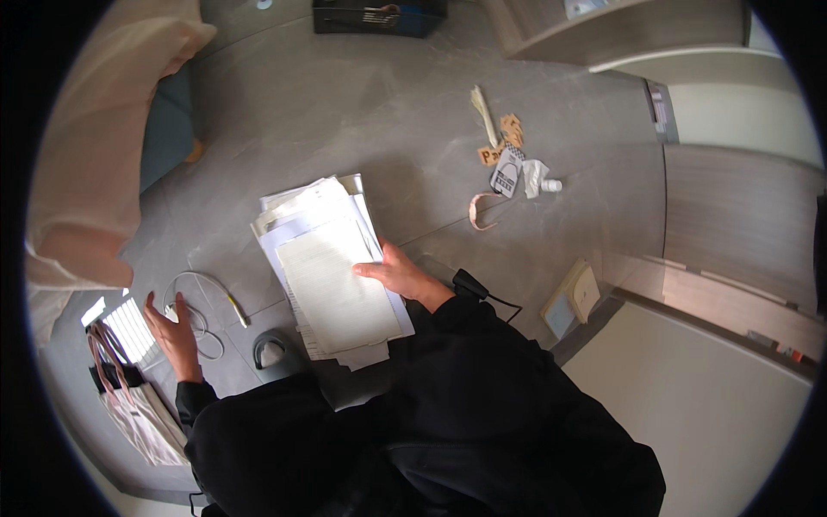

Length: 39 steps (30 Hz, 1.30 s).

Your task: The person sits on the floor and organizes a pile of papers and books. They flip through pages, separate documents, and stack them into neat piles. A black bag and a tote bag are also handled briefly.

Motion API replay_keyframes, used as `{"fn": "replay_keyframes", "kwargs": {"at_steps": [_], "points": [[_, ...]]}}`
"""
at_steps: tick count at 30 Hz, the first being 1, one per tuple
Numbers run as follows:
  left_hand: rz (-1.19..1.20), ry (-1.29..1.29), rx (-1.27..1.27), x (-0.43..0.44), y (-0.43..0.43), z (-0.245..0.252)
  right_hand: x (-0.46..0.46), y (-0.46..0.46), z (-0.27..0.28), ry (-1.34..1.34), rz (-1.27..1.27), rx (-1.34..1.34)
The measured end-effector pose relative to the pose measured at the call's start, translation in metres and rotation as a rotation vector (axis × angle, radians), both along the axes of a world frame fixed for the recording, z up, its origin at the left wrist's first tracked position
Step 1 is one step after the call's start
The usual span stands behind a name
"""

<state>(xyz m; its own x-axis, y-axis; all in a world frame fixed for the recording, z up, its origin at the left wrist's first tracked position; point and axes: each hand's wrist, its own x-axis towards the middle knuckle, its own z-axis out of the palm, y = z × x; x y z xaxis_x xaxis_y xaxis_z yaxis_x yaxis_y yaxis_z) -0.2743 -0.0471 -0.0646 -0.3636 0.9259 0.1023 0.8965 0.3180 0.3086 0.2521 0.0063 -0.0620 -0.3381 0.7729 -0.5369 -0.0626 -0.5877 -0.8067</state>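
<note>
A thick, uneven stack of papers [329, 278] is gripped along its right edge by my right hand [404, 271], with the thumb lying on the top sheet. The sheets underneath stick out at several angles. Out to the left, my left hand [173, 329] is raised with its fingers apart and nothing in it. Below or just beyond those fingers, a pale coiled cable [210, 281] lies on the floor; whether the hand touches it I cannot tell. A canvas tote bag [139, 413] with pink handles lies near that hand.
Small items lie ahead on the grey tiled floor [336, 110]: a hang tag [507, 171], a white bottle [551, 185], a pinkish band [475, 212]. A black crate [381, 19] stands at the far side. Notebooks [572, 299] lean at right near cabinets [736, 213]. Pale fabric [110, 142] hangs left.
</note>
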Motion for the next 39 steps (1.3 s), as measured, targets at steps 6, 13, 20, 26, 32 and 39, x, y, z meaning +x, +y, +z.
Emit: {"fn": "replay_keyframes", "kwargs": {"at_steps": [6, 13, 20, 26, 32, 39], "points": [[-0.285, -1.687, -0.449, 0.186, 0.047, 0.043, 0.018, 0.009, 0.033, 0.121, -0.012, 0.034], [-0.418, -1.108, -0.092, 0.245, 0.106, 0.123, 0.044, 0.061, 0.096, -0.178, 0.091, 0.564], [-0.475, -1.342, -0.07, 0.251, 0.144, 0.101, 0.042, 0.102, 0.105, 0.128, 0.113, 0.56], [-0.67, -1.248, -0.002, 0.252, 0.161, 0.075, 0.039, 0.124, 0.068, 0.118, 0.027, 0.635], [-0.59, -1.173, -0.027, 0.256, 0.193, 0.082, 0.036, 0.148, 0.063, -0.163, 0.028, 0.674], [-0.482, -1.341, -0.051, 0.261, 0.208, 0.09, 0.027, 0.161, 0.053, -0.295, -0.017, 0.646]]}}
